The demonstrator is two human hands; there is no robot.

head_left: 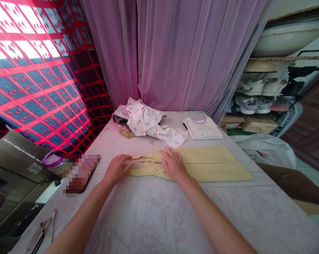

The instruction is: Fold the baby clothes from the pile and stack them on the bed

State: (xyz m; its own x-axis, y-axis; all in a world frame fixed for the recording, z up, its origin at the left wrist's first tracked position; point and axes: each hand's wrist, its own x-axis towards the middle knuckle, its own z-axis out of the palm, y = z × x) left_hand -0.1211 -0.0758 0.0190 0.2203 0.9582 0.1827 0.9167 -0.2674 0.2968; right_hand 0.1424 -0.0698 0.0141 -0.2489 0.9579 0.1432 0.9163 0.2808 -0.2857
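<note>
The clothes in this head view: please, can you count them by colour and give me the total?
Yellow trousers: 1
Cream folded top: 1
White garment with pink print: 1
Grey cloth: 1
Tan cloth: 1
Total: 5 (the crumpled heap may hide more)

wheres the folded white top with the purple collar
The folded white top lies far right in the head view, just beyond the yellow garment and right of the crumpled floral clothes.
</note>
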